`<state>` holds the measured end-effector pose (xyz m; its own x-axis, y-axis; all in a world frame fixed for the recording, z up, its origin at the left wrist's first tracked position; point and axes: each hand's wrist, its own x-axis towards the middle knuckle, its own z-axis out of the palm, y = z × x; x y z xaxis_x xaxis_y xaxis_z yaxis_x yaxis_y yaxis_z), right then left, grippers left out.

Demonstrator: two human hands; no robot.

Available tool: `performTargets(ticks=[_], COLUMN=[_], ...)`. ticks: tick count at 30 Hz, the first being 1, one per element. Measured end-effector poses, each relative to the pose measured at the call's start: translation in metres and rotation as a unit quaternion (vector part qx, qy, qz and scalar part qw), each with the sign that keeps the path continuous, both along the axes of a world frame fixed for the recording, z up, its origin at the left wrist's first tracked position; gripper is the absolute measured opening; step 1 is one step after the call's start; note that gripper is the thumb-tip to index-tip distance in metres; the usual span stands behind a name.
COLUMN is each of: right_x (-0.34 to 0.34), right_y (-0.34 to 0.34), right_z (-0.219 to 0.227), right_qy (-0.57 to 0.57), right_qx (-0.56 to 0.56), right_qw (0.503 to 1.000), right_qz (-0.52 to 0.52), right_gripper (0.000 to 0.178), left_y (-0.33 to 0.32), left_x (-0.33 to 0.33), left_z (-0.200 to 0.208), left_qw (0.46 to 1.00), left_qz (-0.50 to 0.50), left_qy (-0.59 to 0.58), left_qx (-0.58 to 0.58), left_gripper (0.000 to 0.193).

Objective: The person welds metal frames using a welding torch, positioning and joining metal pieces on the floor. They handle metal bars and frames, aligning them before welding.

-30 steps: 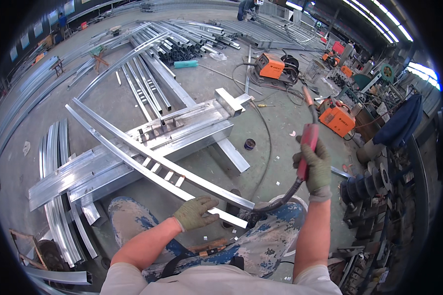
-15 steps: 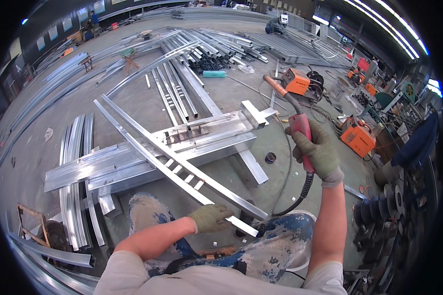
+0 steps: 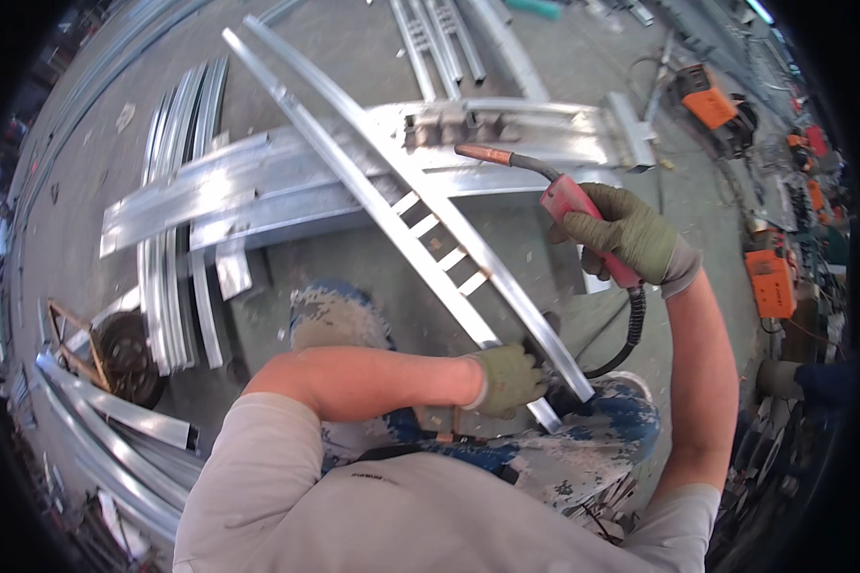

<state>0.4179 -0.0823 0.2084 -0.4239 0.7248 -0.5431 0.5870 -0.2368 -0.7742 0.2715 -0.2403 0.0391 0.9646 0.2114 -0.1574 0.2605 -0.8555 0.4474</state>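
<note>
My right hand (image 3: 633, 232), in a green work glove, is closed round the red handle of a welding torch (image 3: 575, 205). The torch's copper nozzle points left, above the ladder-like metal frame (image 3: 401, 237). Two long silver tubes form this frame, with several short rungs between them at the near part. My gloved left hand (image 3: 509, 380) is wrapped round the near end of the left tube, just above my lap; its fingertips are partly hidden. The frame lies slantwise over a bench of wide metal beams (image 3: 287, 196), its near end by my knee.
Bundled silver profiles (image 3: 177, 143) lie left of the bench, with more lengths (image 3: 115, 420) at the lower left near a wheel (image 3: 129, 358). Orange welding machines (image 3: 705, 95) stand to the right. The torch's black cable (image 3: 631, 329) curves down beside my right forearm.
My view has tilted down, so everything sits differently in it. The torch has turned, its nozzle now pointing left toward the frame. My left hand still holds the tube end.
</note>
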Motion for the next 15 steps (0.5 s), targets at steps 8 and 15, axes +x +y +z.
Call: performTargets(ticks=[8,15], right_x=[-0.052,-0.071], right_y=[0.037,0.052], right_z=[-0.068,-0.086], right_qy=[-0.023,-0.043], right_qx=[-0.125,-0.142], right_qw=[0.987,0.980], right_qz=[0.094,0.135], right_gripper=[0.052,0.048], left_y=[-0.014,-0.017], left_x=[0.009,0.028], left_z=[-0.018,-0.029], left_qw=[0.999,0.996], left_qz=[0.052,0.072], left_qy=[0.001,0.028], left_qx=[0.008,-0.046], left_gripper=[0.051,0.036])
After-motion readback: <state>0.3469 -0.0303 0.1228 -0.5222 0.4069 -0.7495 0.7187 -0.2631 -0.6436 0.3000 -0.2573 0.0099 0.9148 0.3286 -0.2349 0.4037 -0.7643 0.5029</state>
